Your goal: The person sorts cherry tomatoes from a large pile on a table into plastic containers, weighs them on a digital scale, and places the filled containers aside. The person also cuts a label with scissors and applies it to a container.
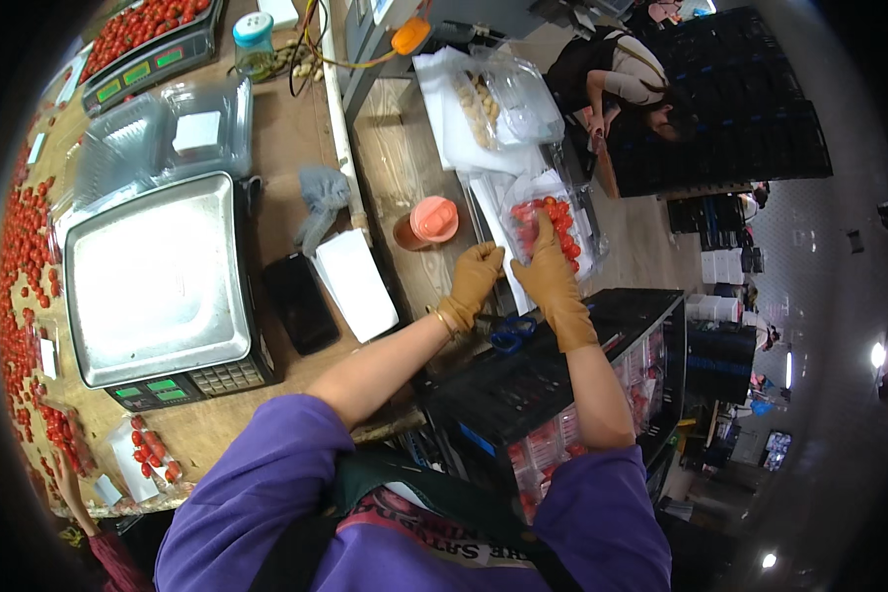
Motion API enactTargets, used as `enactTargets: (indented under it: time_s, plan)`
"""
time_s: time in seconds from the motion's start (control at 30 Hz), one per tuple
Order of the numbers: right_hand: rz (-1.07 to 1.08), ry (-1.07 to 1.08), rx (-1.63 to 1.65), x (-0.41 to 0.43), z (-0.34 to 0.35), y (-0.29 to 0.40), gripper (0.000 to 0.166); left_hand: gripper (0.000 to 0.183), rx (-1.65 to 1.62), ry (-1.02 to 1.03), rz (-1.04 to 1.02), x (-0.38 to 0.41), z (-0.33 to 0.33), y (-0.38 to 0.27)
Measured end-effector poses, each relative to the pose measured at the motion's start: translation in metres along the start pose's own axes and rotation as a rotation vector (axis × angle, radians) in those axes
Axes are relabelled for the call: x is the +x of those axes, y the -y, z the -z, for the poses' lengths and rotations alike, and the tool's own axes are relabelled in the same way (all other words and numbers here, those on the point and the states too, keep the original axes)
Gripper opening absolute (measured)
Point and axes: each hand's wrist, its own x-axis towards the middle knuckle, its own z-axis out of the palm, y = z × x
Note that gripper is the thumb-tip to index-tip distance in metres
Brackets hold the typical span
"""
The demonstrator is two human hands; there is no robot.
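Both my hands wear tan rubber gloves. My left hand (476,280) is curled beside the edge of some white sheets (499,255); whether it pinches anything cannot be made out. To its right, my right hand (551,277) reaches onto a clear plastic box of cherry tomatoes (562,222), its fingers at the tomatoes and the clear plastic; its grip is partly hidden. The box lies on white paper. A cup with a pink lid (434,219) stands left of it, and blue-handled scissors (513,334) lie just below my hands.
At left are a weighing scale (159,277), clear containers (126,144), a dark phone (301,303), white cards (357,285), a grey glove (322,196) and loose cherry tomatoes (26,244). Black crates (533,377) holding packed tomatoes stand below right. A co-worker (618,78) bends at upper right; another person's hand (68,481) is lower left.
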Motion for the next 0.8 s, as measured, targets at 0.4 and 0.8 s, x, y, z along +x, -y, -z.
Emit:
enactTargets:
  time_s: [0.4,0.8]
  plan:
    - [0.003,0.026,-0.350,0.005,-0.030,-0.013,0.070,0.019,0.787,-0.074,-0.292,-0.145,0.045,-0.143]
    - [0.413,0.464,1.121,-0.068,-0.017,0.162,0.044,0.008,0.168,-0.157,-0.496,-0.269,0.140,-0.215]
